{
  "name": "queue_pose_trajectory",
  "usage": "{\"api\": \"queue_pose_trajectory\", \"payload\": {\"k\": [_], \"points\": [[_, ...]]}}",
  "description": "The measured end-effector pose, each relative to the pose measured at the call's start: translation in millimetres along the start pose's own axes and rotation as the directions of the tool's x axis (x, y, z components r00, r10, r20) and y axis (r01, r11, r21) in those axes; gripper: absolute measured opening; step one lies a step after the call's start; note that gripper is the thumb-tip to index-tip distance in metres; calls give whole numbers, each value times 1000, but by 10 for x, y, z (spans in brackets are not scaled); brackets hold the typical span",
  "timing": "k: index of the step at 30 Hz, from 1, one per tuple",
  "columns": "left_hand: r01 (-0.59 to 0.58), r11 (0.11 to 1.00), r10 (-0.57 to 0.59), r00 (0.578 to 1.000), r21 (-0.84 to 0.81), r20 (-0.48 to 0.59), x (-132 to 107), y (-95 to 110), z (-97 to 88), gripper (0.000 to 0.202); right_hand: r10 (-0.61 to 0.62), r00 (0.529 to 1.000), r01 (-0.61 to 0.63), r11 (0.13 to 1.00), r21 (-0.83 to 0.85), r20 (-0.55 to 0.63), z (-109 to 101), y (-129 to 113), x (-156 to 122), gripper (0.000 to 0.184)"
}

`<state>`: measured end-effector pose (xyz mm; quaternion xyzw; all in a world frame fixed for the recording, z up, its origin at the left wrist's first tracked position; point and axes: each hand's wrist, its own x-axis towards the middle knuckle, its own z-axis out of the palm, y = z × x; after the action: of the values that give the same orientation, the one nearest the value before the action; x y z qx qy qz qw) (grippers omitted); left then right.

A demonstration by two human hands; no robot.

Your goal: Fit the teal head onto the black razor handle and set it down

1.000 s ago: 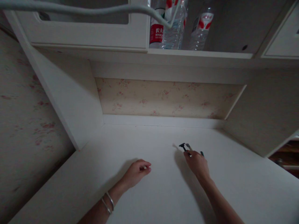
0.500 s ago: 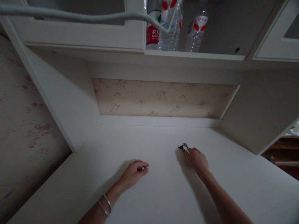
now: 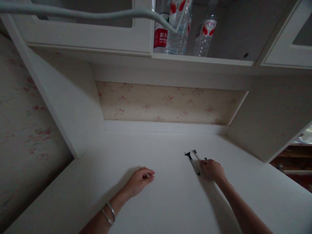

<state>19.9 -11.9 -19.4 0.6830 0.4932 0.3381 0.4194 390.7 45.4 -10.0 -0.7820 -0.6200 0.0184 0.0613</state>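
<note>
My right hand (image 3: 214, 169) rests on the white desk (image 3: 170, 201), fingers bent over the near end of a thin pale stick (image 3: 196, 154). A small dark tip shows just above its knuckles. A dark razor (image 3: 193, 162) lies flat on the desk just left of this hand, head pointing away from me. My left hand (image 3: 139, 180) lies on the desk to the left with its fingers curled in toward the thumb; whether it holds anything is hidden. Two silver bangles (image 3: 109, 213) circle that wrist.
A white side panel (image 3: 70, 107) and a flowered wall (image 3: 21, 130) close in the left; another panel (image 3: 270, 113) closes the right. Overhead, a shelf holds plastic water bottles (image 3: 179, 29) beside a cabinet door (image 3: 80, 32). A grey cable (image 3: 85, 13) crosses the top.
My right hand has drawn back toward me and to the right, leaving the razor lying uncovered on the desk. My left hand has stayed put.
</note>
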Motion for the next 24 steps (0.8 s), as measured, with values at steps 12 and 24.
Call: {"api": "queue_pose_trajectory", "payload": {"k": [12,24], "points": [[9,1000,-9,1000,5,10,0,-6,14,32,-66,990,70,997,35,-121,21,-196,-108,38],[-12,1000,11,1000,5,26,1,0,4,30,-136,984,128,989,-74,-111,99,-373,-186,32]]}}
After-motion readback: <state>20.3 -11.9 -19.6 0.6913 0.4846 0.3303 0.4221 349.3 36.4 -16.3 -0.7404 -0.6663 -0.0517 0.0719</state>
